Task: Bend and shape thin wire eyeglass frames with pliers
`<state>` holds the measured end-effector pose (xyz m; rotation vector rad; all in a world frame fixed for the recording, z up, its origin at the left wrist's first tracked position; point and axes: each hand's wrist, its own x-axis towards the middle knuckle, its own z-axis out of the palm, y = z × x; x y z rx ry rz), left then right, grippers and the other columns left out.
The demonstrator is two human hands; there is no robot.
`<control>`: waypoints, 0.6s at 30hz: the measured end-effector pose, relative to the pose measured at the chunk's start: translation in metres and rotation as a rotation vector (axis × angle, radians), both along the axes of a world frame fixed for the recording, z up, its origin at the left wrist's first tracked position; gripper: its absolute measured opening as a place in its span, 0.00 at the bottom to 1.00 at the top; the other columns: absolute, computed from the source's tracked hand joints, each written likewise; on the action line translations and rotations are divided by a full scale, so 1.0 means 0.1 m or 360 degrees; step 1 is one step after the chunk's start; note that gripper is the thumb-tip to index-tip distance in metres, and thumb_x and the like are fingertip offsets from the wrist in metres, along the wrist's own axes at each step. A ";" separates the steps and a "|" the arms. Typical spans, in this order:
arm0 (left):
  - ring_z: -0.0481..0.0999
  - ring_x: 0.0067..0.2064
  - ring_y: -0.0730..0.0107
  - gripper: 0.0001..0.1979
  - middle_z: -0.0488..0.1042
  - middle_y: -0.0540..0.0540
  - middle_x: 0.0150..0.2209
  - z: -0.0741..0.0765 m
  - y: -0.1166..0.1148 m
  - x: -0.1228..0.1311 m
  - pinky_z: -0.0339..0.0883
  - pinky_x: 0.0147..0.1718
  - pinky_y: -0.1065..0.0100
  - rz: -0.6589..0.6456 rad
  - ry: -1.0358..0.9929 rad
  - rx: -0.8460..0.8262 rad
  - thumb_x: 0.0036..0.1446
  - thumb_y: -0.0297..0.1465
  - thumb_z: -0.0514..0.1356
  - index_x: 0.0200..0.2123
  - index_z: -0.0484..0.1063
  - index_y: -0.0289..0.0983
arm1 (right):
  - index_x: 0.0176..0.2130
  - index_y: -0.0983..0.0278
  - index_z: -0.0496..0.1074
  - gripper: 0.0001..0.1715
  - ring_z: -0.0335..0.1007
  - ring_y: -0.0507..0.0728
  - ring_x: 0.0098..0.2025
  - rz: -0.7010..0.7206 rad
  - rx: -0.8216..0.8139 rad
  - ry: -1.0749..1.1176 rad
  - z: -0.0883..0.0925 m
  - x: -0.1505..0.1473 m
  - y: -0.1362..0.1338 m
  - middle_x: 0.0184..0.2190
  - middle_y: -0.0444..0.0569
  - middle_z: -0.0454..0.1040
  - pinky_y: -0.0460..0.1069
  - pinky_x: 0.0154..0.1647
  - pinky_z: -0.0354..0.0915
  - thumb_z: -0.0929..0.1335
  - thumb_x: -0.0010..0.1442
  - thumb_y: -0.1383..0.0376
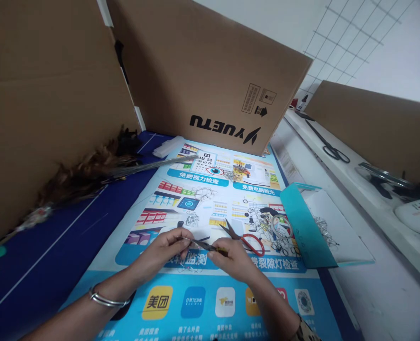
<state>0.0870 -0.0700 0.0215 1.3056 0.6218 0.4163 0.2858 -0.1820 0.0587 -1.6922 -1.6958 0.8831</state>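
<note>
My right hand [233,259] is wrapped round dark-handled pliers [205,245], whose narrow jaws point left. At their tips, my left hand [172,245] is closed in a pinch on a small, thin, wire-like piece, too fine to make out fully. Something shiny and thin hangs below those fingers, over the printed sheet [196,279]. Just beyond my right hand lie red-handled scissors [252,244] with their blades partly apart. Tangled thin wire pieces [267,225] are heaped to the right of the scissors, with a round clear ring [281,226] among them.
Tall cardboard panels [210,80] stand at the back and left. A teal box [307,227] with wire pieces sits at the right edge. Brown feathers [85,177] lie on the left. Black scissors [329,144] rest on the white ledge [302,125].
</note>
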 end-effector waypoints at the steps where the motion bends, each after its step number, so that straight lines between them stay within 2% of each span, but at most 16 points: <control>1: 0.65 0.25 0.72 0.10 0.68 0.52 0.22 0.00 0.00 0.00 0.56 0.27 0.71 0.0006 0.0004 0.0000 0.59 0.38 0.57 0.35 0.70 0.37 | 0.26 0.64 0.64 0.14 0.60 0.49 0.25 0.0000 -0.0001 -0.0003 0.00 0.00 0.00 0.22 0.39 0.61 0.43 0.24 0.50 0.64 0.60 0.61; 9: 0.63 0.25 0.72 0.11 0.66 0.53 0.22 0.02 0.01 -0.01 0.55 0.26 0.72 -0.0036 0.0010 0.0019 0.59 0.39 0.56 0.32 0.68 0.37 | 0.27 0.63 0.66 0.13 0.62 0.50 0.27 0.0000 0.0047 -0.0171 -0.02 0.01 0.01 0.23 0.41 0.64 0.43 0.25 0.51 0.65 0.61 0.60; 13: 0.63 0.25 0.73 0.12 0.65 0.52 0.24 0.00 0.01 -0.01 0.55 0.26 0.72 -0.0046 0.0012 0.0028 0.58 0.40 0.57 0.32 0.69 0.37 | 0.32 0.63 0.68 0.09 0.65 0.52 0.31 -0.0054 0.0160 -0.0364 -0.06 0.04 0.00 0.28 0.44 0.68 0.44 0.28 0.54 0.65 0.60 0.60; 18: 0.61 0.24 0.73 0.12 0.64 0.53 0.24 -0.01 0.02 0.00 0.54 0.25 0.72 -0.0036 0.0048 0.0048 0.57 0.41 0.57 0.31 0.68 0.37 | 0.38 0.62 0.70 0.09 0.67 0.55 0.36 -0.0012 0.0262 -0.0517 -0.05 0.04 0.00 0.33 0.47 0.70 0.46 0.32 0.59 0.66 0.59 0.59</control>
